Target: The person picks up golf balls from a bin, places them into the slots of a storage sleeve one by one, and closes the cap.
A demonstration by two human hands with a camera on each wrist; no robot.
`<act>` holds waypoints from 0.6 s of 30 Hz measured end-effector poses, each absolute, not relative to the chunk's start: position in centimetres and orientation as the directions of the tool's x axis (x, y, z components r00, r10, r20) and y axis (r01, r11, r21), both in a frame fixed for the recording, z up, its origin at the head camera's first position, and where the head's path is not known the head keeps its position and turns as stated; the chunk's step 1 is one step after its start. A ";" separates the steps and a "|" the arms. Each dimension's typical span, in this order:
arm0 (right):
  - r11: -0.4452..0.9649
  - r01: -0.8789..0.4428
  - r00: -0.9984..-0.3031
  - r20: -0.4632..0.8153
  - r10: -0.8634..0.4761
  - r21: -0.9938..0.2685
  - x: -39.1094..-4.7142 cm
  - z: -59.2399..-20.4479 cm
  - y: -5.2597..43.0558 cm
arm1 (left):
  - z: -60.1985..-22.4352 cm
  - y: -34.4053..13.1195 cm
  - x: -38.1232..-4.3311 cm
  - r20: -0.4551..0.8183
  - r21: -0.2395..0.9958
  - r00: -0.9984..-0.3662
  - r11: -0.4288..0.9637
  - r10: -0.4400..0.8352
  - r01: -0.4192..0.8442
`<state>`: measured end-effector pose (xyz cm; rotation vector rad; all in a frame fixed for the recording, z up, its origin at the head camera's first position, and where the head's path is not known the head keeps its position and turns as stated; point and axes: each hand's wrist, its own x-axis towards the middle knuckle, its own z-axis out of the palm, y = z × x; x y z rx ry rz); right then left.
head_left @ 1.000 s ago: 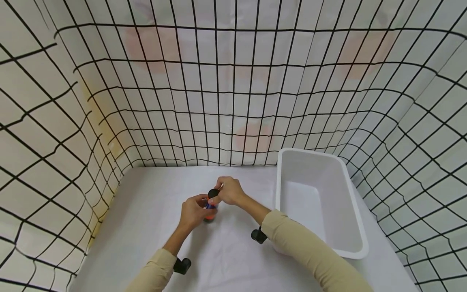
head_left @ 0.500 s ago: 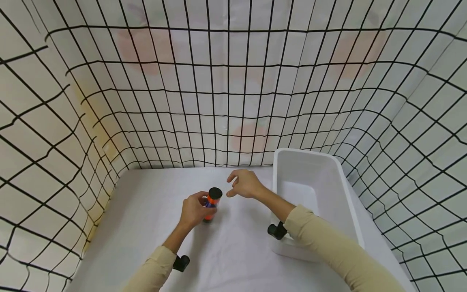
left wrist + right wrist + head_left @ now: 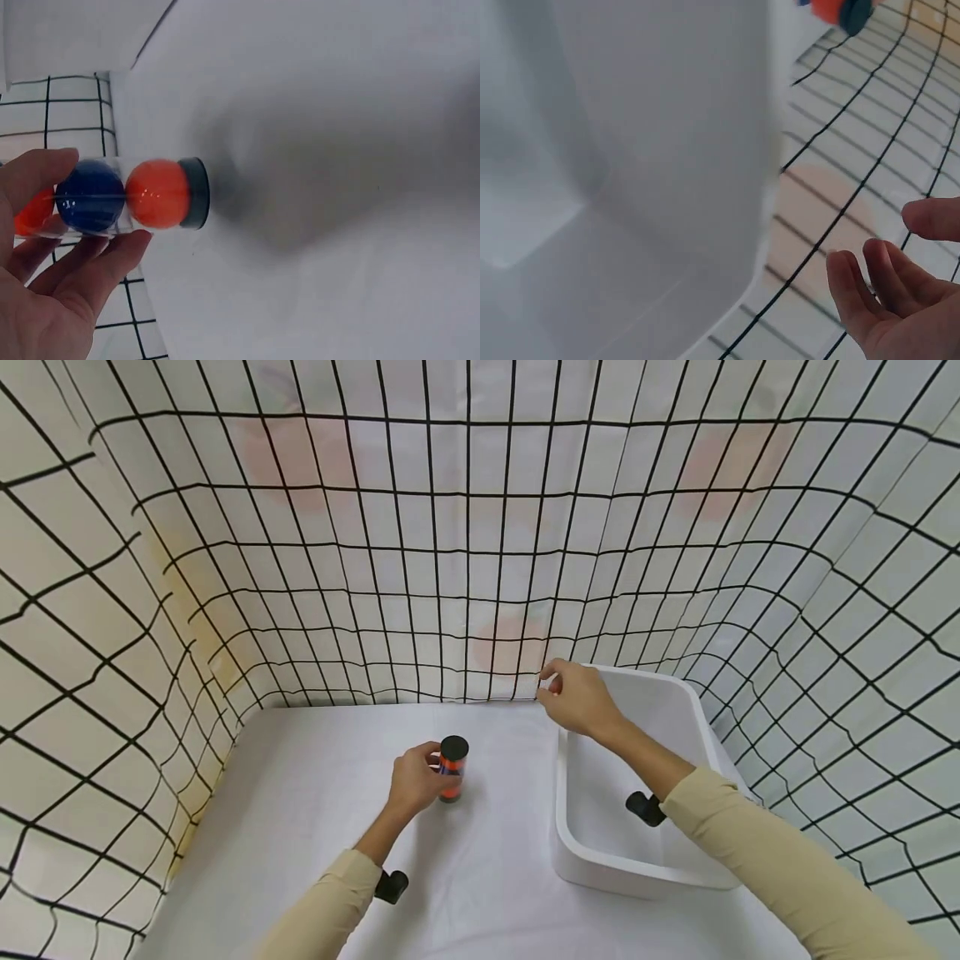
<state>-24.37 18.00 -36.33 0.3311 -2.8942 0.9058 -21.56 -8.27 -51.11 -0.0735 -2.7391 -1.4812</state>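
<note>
My left hand (image 3: pixel 412 779) grips a clear ball tube (image 3: pixel 454 747) with a black cap, upright in the head view. Through its wall in the left wrist view, a blue ball (image 3: pixel 90 196) sits between orange balls, one of them an orange ball (image 3: pixel 157 193) beside the dark end cap (image 3: pixel 196 193). Thumb and fingers reach round the tube from opposite sides. My right hand (image 3: pixel 577 697) is over the back left rim of the white bin (image 3: pixel 566 835), fingers loosely bent and holding nothing. In the right wrist view its thumb stands apart from the fingers (image 3: pixel 844 289).
A white cloth covers the table (image 3: pixel 315 793). Black wire grid (image 3: pixel 480 552) rises at the back and both sides, with a pale printed sheet behind it. The deep bin stands at the right, its inside partly hidden by the right arm.
My right hand has let go of the tube's capped top and moved right to the bin's rim. The left hand, still gripping the tube, has shifted slightly right.
</note>
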 end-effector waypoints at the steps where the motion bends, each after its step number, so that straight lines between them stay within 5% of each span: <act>1: 0.809 -0.228 -0.973 0.151 -0.173 -0.542 -24.3 -36.5 18.7 | -51.2 -8.0 -21.6 0.042 0.837 -0.999 0.545 0.022 0.047; 18: 0.904 -0.142 -0.986 0.133 -0.096 -0.403 -22.9 -39.5 26.0 | -52.7 -5.2 -21.9 0.079 0.854 -0.997 0.517 -0.027 0.054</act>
